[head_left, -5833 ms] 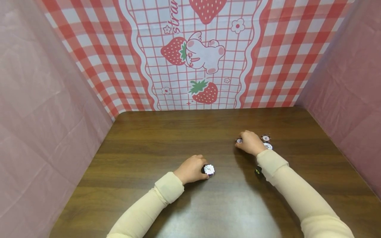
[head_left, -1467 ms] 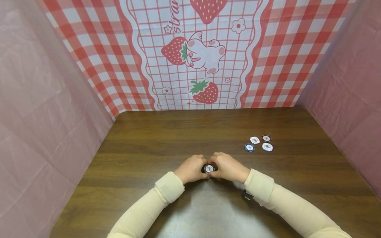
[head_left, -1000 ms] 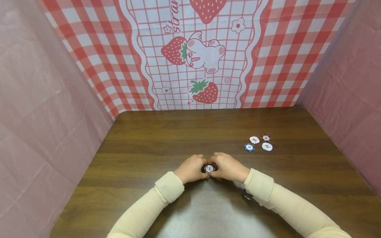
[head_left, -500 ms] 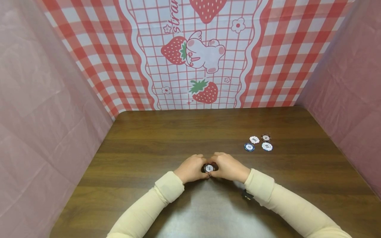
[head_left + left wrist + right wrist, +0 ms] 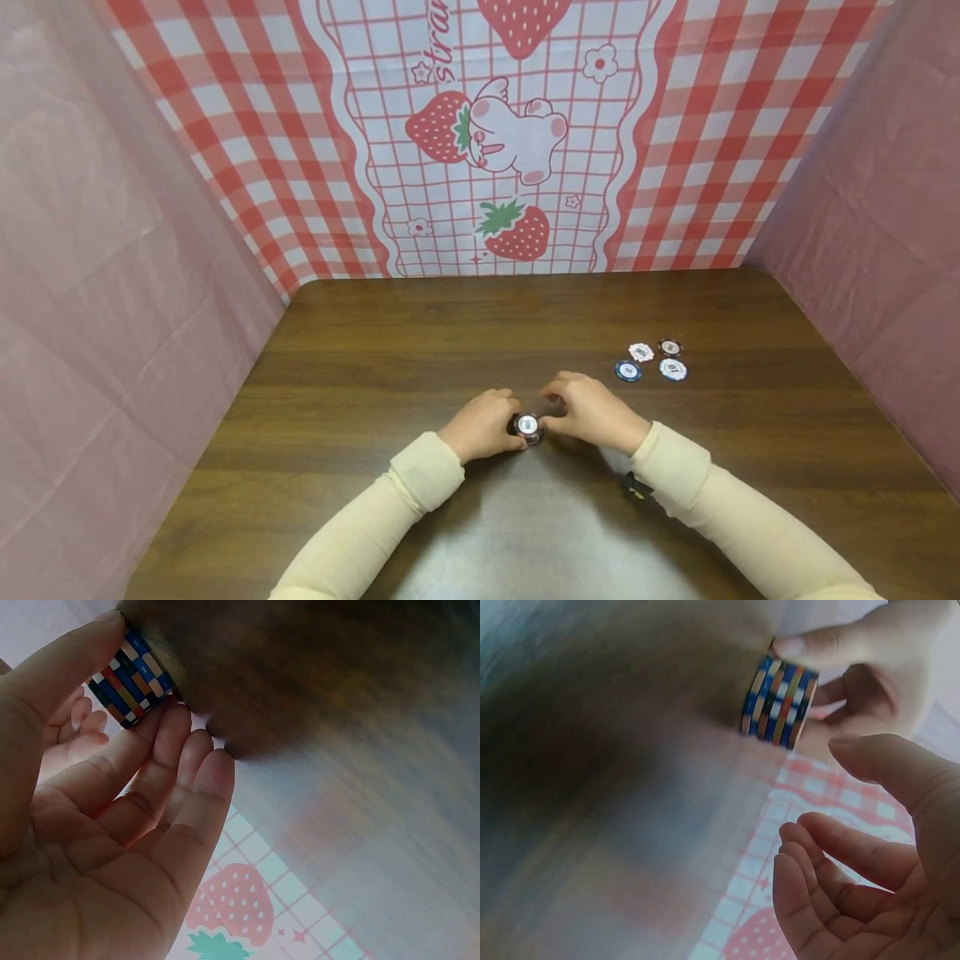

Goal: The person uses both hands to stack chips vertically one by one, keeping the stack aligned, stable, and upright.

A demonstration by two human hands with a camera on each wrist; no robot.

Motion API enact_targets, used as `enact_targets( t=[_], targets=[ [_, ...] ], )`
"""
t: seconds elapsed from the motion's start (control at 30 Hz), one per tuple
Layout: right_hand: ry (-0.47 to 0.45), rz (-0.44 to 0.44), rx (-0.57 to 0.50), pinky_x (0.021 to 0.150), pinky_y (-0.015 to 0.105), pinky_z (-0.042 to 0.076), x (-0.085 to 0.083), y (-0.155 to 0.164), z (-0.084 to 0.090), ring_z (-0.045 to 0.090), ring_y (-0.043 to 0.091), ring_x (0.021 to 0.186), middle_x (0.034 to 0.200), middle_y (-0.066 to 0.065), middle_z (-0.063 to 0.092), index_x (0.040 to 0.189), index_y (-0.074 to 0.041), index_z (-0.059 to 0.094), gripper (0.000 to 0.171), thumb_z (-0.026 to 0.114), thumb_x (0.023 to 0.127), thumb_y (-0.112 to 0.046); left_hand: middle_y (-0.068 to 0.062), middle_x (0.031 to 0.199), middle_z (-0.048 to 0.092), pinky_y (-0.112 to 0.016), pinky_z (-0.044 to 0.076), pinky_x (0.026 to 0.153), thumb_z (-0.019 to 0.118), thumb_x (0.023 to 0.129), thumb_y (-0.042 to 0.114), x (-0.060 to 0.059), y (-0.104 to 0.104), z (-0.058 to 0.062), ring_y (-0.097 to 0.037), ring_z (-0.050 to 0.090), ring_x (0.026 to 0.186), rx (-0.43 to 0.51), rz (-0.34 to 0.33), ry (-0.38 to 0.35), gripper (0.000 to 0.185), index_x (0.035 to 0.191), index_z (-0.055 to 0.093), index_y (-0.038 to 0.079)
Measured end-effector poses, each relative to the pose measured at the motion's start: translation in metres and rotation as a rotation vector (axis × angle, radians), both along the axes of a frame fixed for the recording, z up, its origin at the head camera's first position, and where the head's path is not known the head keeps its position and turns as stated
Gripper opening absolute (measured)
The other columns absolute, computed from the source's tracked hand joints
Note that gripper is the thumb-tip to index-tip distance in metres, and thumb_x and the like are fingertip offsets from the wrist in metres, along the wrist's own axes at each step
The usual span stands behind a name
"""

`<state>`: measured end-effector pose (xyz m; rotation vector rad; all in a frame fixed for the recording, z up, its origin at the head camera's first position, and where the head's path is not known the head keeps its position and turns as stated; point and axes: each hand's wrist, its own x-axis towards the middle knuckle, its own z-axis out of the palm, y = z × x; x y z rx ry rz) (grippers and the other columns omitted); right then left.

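A stack of several poker chips (image 5: 528, 426) stands on the wooden table (image 5: 420, 342), a dark chip marked 100 on top. My left hand (image 5: 483, 427) grips the stack from its left side, thumb and fingers on the rims. In the left wrist view, the stack's striped edges (image 5: 133, 679) show blue, white, orange and other colours. My right hand (image 5: 592, 414) is just right of the stack, fingers loosely bent and parted. The right wrist view shows that hand (image 5: 862, 877) apart from the stack (image 5: 778, 701), with nothing in it.
Back right lie loose chips: a pinkish-white one (image 5: 641, 352), a dark one (image 5: 671, 347), a blue one (image 5: 628, 371) and a white one marked 10 (image 5: 673, 369). A checked strawberry cloth (image 5: 517, 150) hangs behind the table; pink cloths flank it.
Earlier my right hand held a dark chip at the back right, and a white chip topped the stack. The 100 chip now tops it; my right hand has just released the stack and moved right.
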<state>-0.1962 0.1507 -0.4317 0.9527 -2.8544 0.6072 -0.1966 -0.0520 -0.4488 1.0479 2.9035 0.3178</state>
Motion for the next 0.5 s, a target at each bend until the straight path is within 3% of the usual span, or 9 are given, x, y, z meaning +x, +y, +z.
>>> enact_targets(
  t=[0.5],
  targets=[
    [0.026, -0.173, -0.062, 0.071, 0.038, 0.052, -0.019, 0.046, -0.001, 0.064, 0.02, 0.079, 0.09, 0.009, 0.069, 0.102, 0.002, 0.071, 0.033, 0.078, 0.079, -0.02, 0.002, 0.088, 0.062, -0.028, 0.049, 0.078, 0.082, 0.074, 0.035, 0.0, 0.001, -0.002, -0.015, 0.06, 0.082, 0.003, -0.015, 0.022, 0.03, 0.091, 0.071, 0.013]
  ],
)
